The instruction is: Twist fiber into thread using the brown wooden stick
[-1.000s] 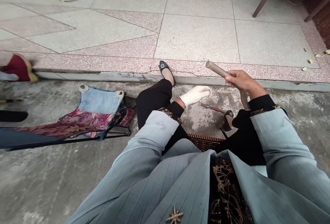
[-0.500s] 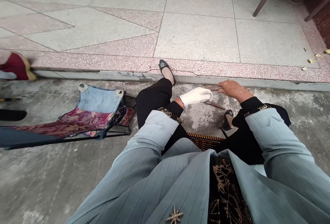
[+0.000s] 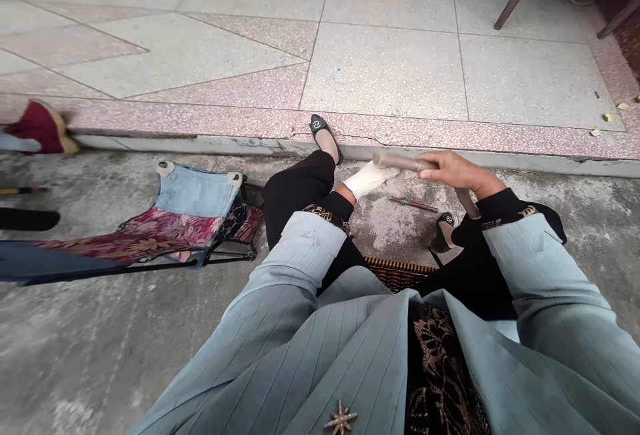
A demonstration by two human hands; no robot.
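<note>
My right hand [image 3: 453, 171], bare, is closed around a brown stick-like piece [image 3: 395, 161] with wire wound around it near my fingers. Its blurred free end points left, above my other hand. A second brown length [image 3: 467, 203] hangs below my right palm; whether both are one piece is hidden. My left hand [image 3: 367, 179] wears a white glove and lies just under the stick's free end. Its fingers, partly covered by the stick, look stretched out to the right. On the concrete below lies a thin reddish-brown rod [image 3: 415, 205] with wire around it.
A folding chair [image 3: 195, 201] with denim and floral cloth stands at left. Ahead runs a raised tiled step [image 3: 385, 81]. My feet in black shoes [image 3: 320, 128] are apart, with a woven seat [image 3: 395, 273] beneath me. Another person's red shoe [image 3: 40, 128] is at far left.
The stick's left end has come out of my gloved left hand and risen above it. My right hand has turned slightly, and the left has drawn back a little to the left.
</note>
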